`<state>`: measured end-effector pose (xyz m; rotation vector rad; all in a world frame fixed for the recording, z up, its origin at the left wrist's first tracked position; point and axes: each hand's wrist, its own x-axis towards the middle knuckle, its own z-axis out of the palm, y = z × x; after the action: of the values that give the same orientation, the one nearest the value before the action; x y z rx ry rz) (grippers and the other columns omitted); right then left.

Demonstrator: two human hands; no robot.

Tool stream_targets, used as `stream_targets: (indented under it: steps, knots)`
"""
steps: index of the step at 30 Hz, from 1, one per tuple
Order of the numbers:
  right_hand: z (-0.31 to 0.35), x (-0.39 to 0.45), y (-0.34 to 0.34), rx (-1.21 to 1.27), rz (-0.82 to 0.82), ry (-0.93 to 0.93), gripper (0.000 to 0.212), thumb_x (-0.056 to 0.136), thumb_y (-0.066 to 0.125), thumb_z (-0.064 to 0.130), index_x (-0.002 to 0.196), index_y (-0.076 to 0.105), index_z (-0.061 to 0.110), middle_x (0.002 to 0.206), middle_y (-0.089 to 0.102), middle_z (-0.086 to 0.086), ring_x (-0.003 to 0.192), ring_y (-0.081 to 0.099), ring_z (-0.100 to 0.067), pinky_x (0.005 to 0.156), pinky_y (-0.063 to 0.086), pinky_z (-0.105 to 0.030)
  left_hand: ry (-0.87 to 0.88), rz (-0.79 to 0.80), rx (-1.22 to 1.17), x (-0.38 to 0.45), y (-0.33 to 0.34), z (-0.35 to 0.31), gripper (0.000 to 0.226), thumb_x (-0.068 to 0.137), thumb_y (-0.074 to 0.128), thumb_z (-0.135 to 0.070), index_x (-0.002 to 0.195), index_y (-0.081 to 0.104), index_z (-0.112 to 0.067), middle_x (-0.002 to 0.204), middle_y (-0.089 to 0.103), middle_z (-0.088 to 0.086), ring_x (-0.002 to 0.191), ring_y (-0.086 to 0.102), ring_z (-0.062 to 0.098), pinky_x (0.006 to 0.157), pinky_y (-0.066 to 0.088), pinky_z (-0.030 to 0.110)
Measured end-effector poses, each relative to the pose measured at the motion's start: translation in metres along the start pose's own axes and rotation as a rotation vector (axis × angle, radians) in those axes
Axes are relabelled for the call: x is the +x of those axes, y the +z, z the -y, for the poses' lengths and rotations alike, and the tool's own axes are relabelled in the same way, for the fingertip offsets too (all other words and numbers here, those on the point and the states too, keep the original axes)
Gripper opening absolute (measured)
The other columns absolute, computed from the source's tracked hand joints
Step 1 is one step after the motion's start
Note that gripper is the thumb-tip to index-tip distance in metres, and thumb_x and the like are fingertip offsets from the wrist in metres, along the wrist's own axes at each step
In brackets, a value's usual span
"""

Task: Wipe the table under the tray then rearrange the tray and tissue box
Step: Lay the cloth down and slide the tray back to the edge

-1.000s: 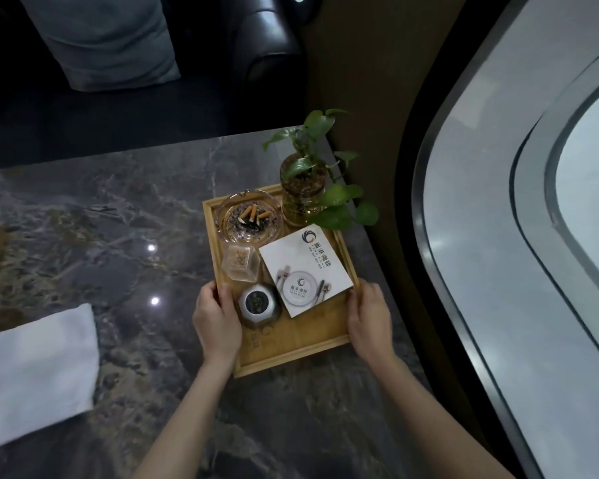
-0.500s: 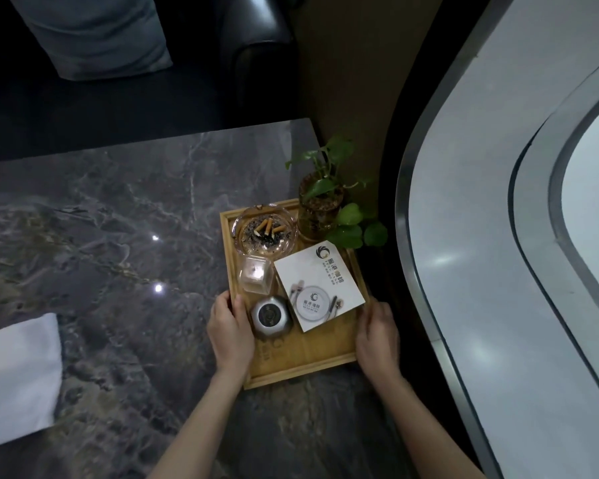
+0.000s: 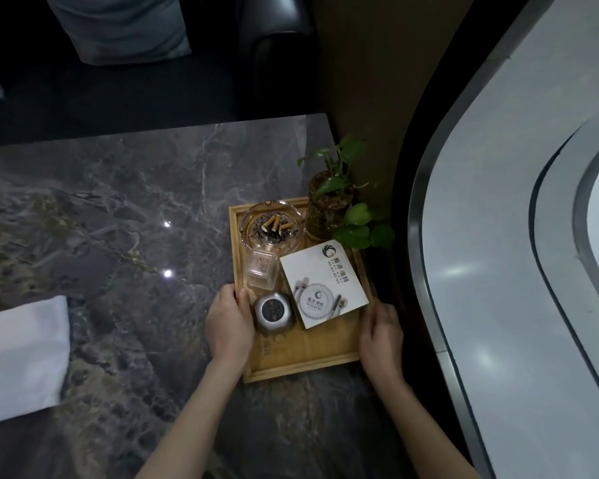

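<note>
Wooden tray (image 3: 305, 357) sits at the bench's (image 3: 125, 209) right edge. Left hand (image 3: 229, 324) and right hand (image 3: 381, 335) each grip clamped on a side rim. Risk: a tilt or jerk topples the plant jar (image 3: 327, 205), spills the ashtray (image 3: 272, 226); tray could slip off the edge.

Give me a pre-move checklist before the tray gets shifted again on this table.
1. Both sides gripped: ok. Left hand and right hand clasp opposite edges of the tray.
2. Plant jar upright: ok, at the tray's far right corner.
3. Ashtray contents contained: ok, butts and ash lie inside it.
4. Card secure: not ok, it lies loose, its corner on the tray's right rim.
5. Tray fully on the table: cannot tell; its right rim sits near the table's edge.
6. White cloth within reach: ok, lying to the left.
</note>
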<state>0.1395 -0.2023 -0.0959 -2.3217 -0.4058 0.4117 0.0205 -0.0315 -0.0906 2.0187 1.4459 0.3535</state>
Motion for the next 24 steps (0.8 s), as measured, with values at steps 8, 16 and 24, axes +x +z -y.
stream_targets:
  steps: [8, 16, 24]
  knots:
    - [0.002, -0.001, 0.002, 0.011, -0.046, 0.022, 0.024, 0.094, 0.043, 0.003, 0.114, 0.056, 0.001, 0.108, 0.055, -0.014, 0.096, 0.052, -0.017, 0.084, 0.037, -0.022, 0.083, 0.100, 0.321, 0.014, -0.019, -0.016, 0.027, 0.089, 0.054, -0.021, 0.077, 0.063, 0.001, 0.081, 0.066, 0.021, 0.076, 0.059, 0.035, 0.063, 0.042, 0.038]
    - [0.003, 0.004, 0.005, -0.253, 0.004, 0.057, 0.023, 0.089, 0.037, -0.007, 0.103, 0.054, -0.005, 0.105, 0.054, -0.023, 0.098, 0.053, -0.037, 0.077, 0.047, -0.039, 0.042, 0.142, 0.316, 0.019, -0.025, -0.021, 0.028, 0.085, 0.059, -0.021, 0.069, 0.065, 0.000, 0.073, 0.067, 0.020, 0.070, 0.060, 0.032, 0.058, 0.043, 0.034]
    - [0.001, -0.002, 0.006, -0.291, 0.039, 0.049, 0.036, 0.087, 0.036, -0.010, 0.121, 0.046, -0.002, 0.119, 0.048, -0.022, 0.113, 0.043, -0.032, 0.093, 0.043, -0.042, 0.065, 0.149, 0.209, 0.013, -0.023, -0.008, 0.027, 0.087, 0.057, -0.025, 0.075, 0.067, -0.002, 0.078, 0.068, 0.018, 0.072, 0.060, 0.029, 0.066, 0.050, 0.038]
